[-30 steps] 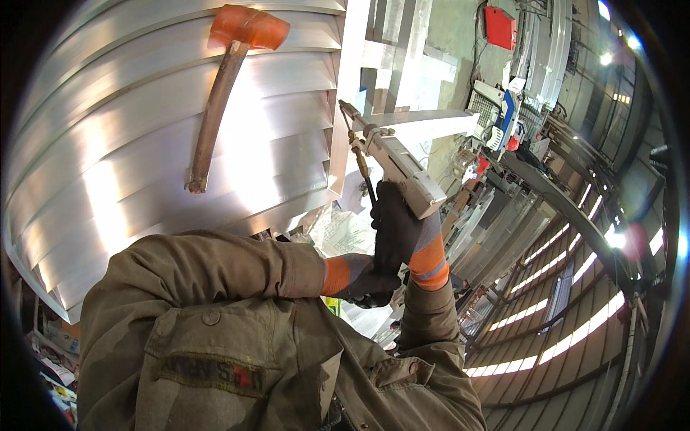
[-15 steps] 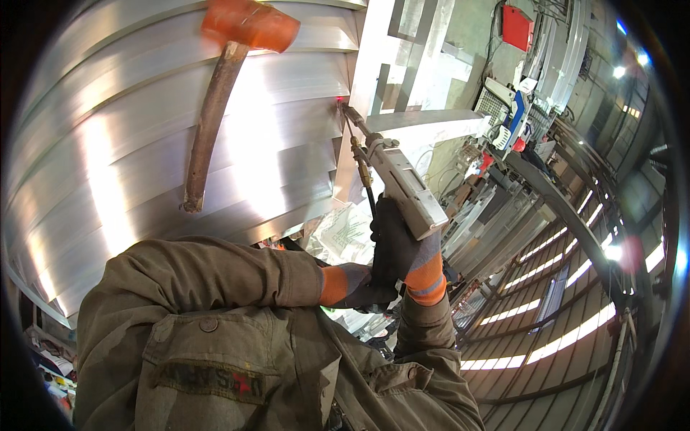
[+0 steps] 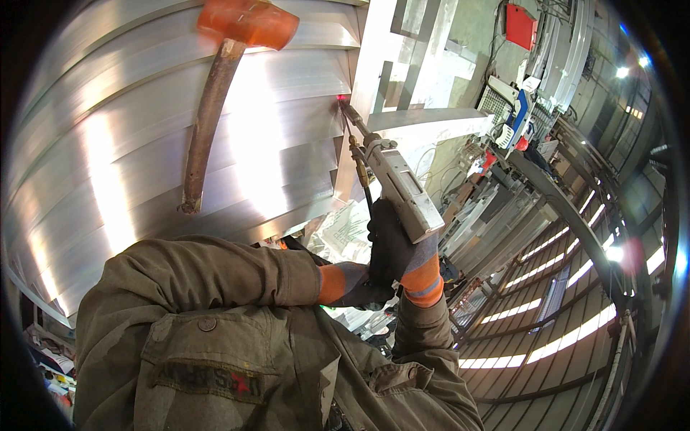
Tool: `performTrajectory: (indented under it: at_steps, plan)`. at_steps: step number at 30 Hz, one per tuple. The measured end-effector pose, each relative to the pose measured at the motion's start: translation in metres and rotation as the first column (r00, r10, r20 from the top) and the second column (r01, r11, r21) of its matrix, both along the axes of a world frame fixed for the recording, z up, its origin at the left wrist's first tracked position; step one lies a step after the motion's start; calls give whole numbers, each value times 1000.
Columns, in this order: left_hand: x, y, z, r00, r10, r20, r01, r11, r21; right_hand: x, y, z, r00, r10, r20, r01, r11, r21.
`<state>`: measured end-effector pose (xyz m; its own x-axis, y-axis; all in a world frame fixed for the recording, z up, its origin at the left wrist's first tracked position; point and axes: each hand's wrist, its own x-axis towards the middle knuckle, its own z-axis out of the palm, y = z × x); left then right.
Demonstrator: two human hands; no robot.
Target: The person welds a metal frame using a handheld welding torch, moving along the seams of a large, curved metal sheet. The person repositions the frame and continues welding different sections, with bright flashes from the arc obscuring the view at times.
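Observation:
My right hand [image 3: 392, 241], in a black glove with a grey and orange cuff, is wrapped around the grip of a metal handheld laser welding gun [image 3: 408, 192]. The gun's narrow nozzle points up and left, its tip at a seam where the slatted shiny metal panel [image 3: 309, 118] meets an upright metal frame bar [image 3: 368, 79]. A red light spot [image 3: 341, 97] shows there. Beside the nozzle runs a thin brass-coloured wire guide [image 3: 359, 161]. My left hand [image 3: 363, 291], gloved alike, crosses under the right wrist and touches it; its fingers are mostly hidden.
An orange-headed mallet [image 3: 248, 25] with a worn wooden handle lies on the panel's upper left. To the right, a curved metal bar [image 3: 431, 123] juts from the frame. Beyond are a blue-and-white machine [image 3: 514, 115], a red box [image 3: 520, 27] and stacked metal lengths [image 3: 496, 230].
The rear of the welding gun and my right hand have shifted slightly left. The nozzle tip stays at the same seam, and the red spot looks a little larger.

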<state>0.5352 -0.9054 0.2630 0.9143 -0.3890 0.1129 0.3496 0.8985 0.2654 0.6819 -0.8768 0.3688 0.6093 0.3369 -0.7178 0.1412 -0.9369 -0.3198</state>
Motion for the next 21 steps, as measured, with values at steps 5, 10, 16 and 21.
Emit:
performTrajectory:
  at_steps: [5,10,16,21]
  plan:
    - [-2,2,0,999,-38,11,36,993,111,0,-20,-8,972,223,72,-229,970,81]
    - [-2,-2,1,999,35,14,-35,999,22,4,-25,-8,927,361,98,-366,930,33]
    - [0,4,-6,995,21,97,-31,995,94,4,-14,-2,779,585,226,-612,788,73]
    - [2,10,-6,990,-112,91,88,967,238,-2,-9,-5,933,333,137,-345,936,71]
